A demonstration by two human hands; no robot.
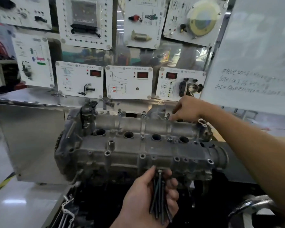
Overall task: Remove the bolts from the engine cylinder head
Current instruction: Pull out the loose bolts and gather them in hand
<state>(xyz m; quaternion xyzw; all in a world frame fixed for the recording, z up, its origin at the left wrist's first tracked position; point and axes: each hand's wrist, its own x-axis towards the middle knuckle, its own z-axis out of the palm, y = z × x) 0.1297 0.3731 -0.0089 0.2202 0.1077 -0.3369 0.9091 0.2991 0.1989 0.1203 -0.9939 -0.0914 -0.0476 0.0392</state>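
The grey aluminium cylinder head point(127, 150) lies across the middle of the view, with a row of round plug wells along its top. My left hand point(153, 198) is low at the front and grips a bundle of several long dark bolts point(159, 199). My right hand point(187, 111) reaches over the head's far right edge, fingertips pinching a bolt point(168, 116) that stands in its hole there. More bolt heads point(119, 111) stick up along the far edge, and a few point(169, 139) sit near the wells.
Behind the head stands a display wall of white training panels point(129, 81) with sensors and red readouts. A whiteboard point(257, 63) with handwriting fills the right. A metal cabinet point(33, 137) is at the left; dark engine parts and hoses point(250, 204) lie below.
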